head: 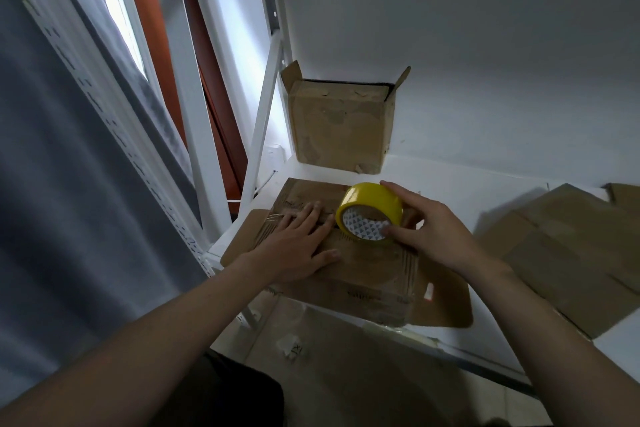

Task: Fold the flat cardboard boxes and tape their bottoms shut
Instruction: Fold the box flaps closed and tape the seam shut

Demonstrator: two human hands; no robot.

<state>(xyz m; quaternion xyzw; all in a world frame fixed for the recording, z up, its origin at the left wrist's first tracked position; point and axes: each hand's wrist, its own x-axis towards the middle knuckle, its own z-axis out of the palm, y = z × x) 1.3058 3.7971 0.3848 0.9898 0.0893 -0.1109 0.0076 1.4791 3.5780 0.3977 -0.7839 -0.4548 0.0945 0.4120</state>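
Taping judged in hand: the folded brown cardboard box (367, 274) on the white shelf (485, 180) is pressed by the flat-fingered left hand (298, 243), the yellow tape roll (375, 203) atop it gripped by the right hand (429, 229); a straight pull along the seam is called for, with an open brown carton (341, 125) behind the box and flat cardboard blanks (561, 253) right of it, neither obstructing.

The flat cardboard (568, 253) runs off the right edge; print (363, 295) on the box (367, 267) is unreadably blurred.
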